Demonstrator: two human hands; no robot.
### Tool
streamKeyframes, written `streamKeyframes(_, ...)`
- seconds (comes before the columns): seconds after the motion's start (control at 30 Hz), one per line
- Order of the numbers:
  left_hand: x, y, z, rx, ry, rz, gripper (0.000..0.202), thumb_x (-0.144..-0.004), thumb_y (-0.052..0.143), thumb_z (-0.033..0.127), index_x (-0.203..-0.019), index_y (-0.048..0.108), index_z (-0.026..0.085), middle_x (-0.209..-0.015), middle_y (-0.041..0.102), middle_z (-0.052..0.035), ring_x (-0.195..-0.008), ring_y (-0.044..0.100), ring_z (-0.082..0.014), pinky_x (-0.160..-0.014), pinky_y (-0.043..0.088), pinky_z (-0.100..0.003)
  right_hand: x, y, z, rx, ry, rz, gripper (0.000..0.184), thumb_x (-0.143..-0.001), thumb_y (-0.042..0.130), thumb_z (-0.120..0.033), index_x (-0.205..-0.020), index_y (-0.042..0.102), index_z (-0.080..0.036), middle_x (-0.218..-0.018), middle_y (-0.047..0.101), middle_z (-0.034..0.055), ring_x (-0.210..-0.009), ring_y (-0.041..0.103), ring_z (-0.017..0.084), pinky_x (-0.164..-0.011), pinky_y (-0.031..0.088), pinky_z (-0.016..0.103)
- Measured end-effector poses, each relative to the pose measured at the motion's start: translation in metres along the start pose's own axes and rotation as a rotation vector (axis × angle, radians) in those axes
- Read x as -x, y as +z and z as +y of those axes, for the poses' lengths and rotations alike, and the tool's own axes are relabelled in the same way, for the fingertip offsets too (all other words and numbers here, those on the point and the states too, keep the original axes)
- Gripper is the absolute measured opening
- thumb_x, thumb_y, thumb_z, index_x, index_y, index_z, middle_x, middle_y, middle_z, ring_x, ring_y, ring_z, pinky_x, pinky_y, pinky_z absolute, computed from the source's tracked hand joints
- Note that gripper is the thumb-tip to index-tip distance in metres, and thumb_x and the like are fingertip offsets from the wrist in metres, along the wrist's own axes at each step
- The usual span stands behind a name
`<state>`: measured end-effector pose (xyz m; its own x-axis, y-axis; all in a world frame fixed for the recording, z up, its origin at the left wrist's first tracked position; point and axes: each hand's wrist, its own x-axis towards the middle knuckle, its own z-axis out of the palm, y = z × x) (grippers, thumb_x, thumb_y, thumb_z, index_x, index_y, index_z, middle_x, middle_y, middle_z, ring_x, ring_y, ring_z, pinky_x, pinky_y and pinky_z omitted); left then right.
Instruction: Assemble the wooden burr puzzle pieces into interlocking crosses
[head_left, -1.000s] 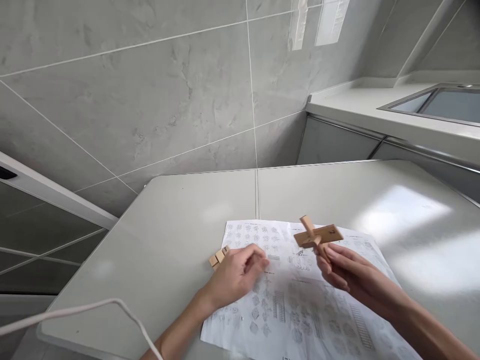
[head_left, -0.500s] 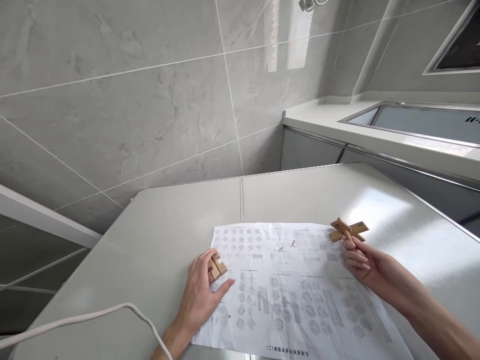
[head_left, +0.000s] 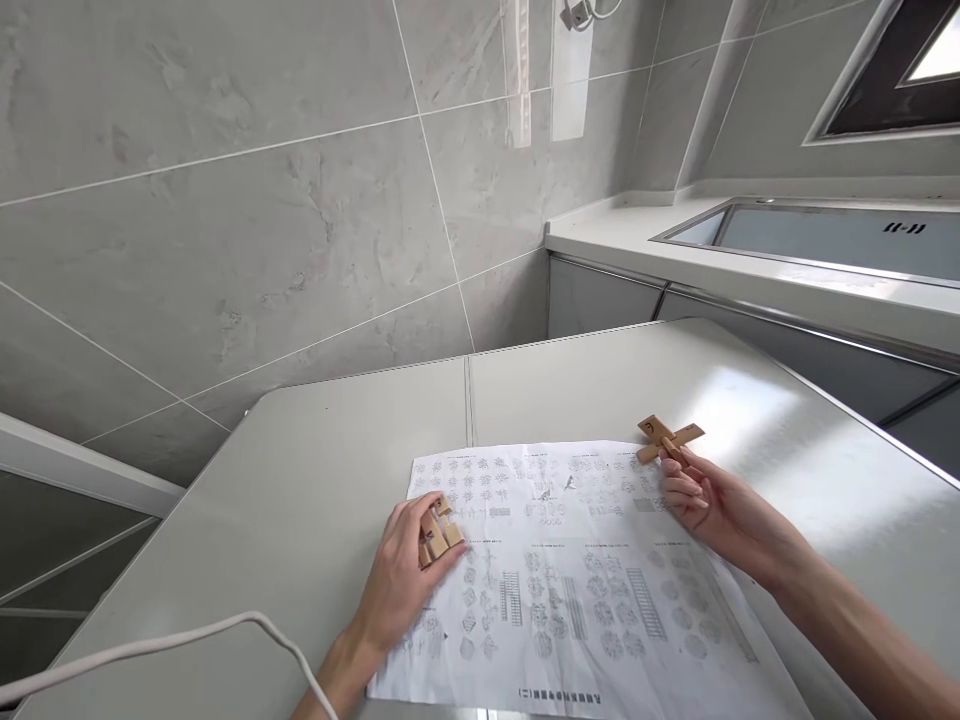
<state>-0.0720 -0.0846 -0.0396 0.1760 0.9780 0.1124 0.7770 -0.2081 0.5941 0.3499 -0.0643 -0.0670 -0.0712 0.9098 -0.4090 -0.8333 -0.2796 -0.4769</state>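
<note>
In my left hand [head_left: 401, 560] are several notched wooden puzzle pieces [head_left: 441, 535], gripped between fingers and thumb just over the left part of the printed sheet [head_left: 510, 670]. My right hand [head_left: 709, 505] pinches a cross-shaped set of interlocked wooden pieces [head_left: 664, 438] by one piece pointing toward me. A dark mark shows on its upper left arm. The cross is held up near the sheet's far right corner. Rows of small puzzle drawings and a line of large characters cover the sheet, which faces away from me.
A pale table [head_left: 315, 450] with a seam down its middle lies beneath everything. A white cable [head_left: 247, 617] loops across the near left. Behind stands a grey tiled wall [head_left: 300, 220]. To the right is a counter [head_left: 622, 222] with a sink [head_left: 825, 235].
My left thumb has closed in against the wooden pieces, which have turned slightly. The cross in my right hand has tilted and turned. The whole view has shifted a little to the right.
</note>
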Motion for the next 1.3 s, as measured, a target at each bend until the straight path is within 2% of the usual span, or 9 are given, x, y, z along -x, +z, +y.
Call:
streamKeyframes(0.2,-0.032,0.03,0.037,0.063,0.25,-0.206,0.062,-0.097,0.076,0.05,-0.15,0.049,0.033,-0.141,0.063,-0.0087,-0.129,0.063,-0.0311,-0.106,0.059,-0.052,0.021,0.013,0.038,0.422,-0.046,0.061,0.03,-0.097,0.078,-0.049,-0.102,0.064,-0.023,-0.081,0.055,-0.0016,-0.058,0.042,0.01,-0.048,0.047,0.021)
streamKeyframes(0.3,-0.049,0.05,0.049,0.063,0.386,-0.292,0.067,-0.095,0.078,0.05,-0.151,0.047,0.029,-0.14,0.065,-0.0109,-0.131,0.061,-0.0327,-0.106,0.058,-0.054,0.028,0.027,0.058,0.895,-0.077,-0.075,0.038,-0.101,0.068,-0.059,-0.094,0.064,-0.022,-0.079,0.058,0.001,-0.065,0.049,0.014,-0.058,0.047,0.028)
streamKeyframes(0.43,-0.065,0.067,0.054,0.058,0.506,-0.349,0.074,-0.094,0.081,0.042,-0.155,0.042,0.027,-0.142,0.064,-0.0125,-0.132,0.06,-0.0326,-0.107,0.057,-0.053,0.021,0.044,0.067,1.236,-0.199,-0.27,0.038,-0.108,0.053,-0.058,-0.096,0.062,-0.023,-0.077,0.062,0.0019,-0.067,0.054,0.018,-0.063,0.043,0.032)
streamKeyframes(0.6,-0.066,0.062,0.044,0.047,0.461,-0.27,0.096,-0.077,0.093,0.056,-0.154,0.043,0.026,-0.145,0.059,-0.0156,-0.138,0.054,-0.0384,-0.114,0.051,-0.06,0.005,0.055,0.075,1.603,-0.334,-0.347,0.022,-0.107,0.054,-0.043,-0.105,0.066,-0.024,-0.073,0.063,0.0005,-0.062,0.055,0.018,-0.058,0.038,0.031)
streamKeyframes(0.77,-0.06,0.044,0.028,0.062,0.289,-0.245,0.071,-0.075,0.093,0.057,-0.133,0.065,0.028,-0.134,0.058,-0.0115,-0.128,0.056,-0.0354,-0.103,0.058,-0.053,-0.005,0.054,0.092,1.858,-0.526,-0.435,0.024,-0.092,0.077,-0.039,-0.11,0.069,-0.025,-0.074,0.067,-0.0003,-0.056,0.054,0.015,-0.054,0.029,0.029)
streamKeyframes(0.97,-0.057,0.032,0.025,0.323,0.065,-0.298,0.074,-0.076,0.093,0.059,-0.138,0.063,0.032,-0.103,0.063,-0.0025,-0.094,0.062,-0.0226,-0.087,0.056,-0.036,-0.006,0.06,0.079,1.736,-0.517,-0.456,0.018,-0.101,0.068,-0.044,-0.102,0.07,-0.026,-0.07,0.07,0.0003,-0.052,0.058,0.016,-0.052,0.037,0.03)
streamKeyframes(1.13,-0.056,0.034,0.028,0.464,-0.029,-0.3,0.075,-0.075,0.094,0.054,-0.138,0.06,0.032,-0.112,0.07,-0.0034,-0.101,0.064,-0.0235,-0.091,0.053,-0.037,-0.006,0.083,0.066,1.394,-0.328,-0.463,0.032,-0.108,0.059,-0.05,-0.128,0.068,-0.026,-0.072,0.07,0.0008,-0.059,0.063,0.017,-0.056,0.048,0.032)
streamKeyframes(1.23,-0.054,0.036,0.028,0.527,-0.06,-0.292,0.07,-0.079,0.093,0.046,-0.138,0.059,0.03,-0.114,0.072,-0.0044,-0.103,0.066,-0.0239,-0.093,0.053,-0.038,-0.012,0.093,0.075,1.21,-0.175,-0.565,0.037,-0.111,0.053,-0.052,-0.128,0.069,-0.024,-0.088,0.074,0.0052,-0.065,0.065,0.016,-0.06,0.051,0.031)
streamKeyframes(1.3,-0.054,0.036,0.029,0.557,-0.063,-0.31,0.065,-0.081,0.093,0.042,-0.135,0.06,0.029,-0.109,0.072,-0.0035,-0.099,0.068,-0.0225,-0.088,0.054,-0.036,-0.015,0.095,0.087,1.156,-0.132,-0.584,0.037,-0.111,0.052,-0.052,-0.128,0.068,-0.023,-0.082,0.071,0.0038,-0.066,0.064,0.017,-0.061,0.051,0.032)
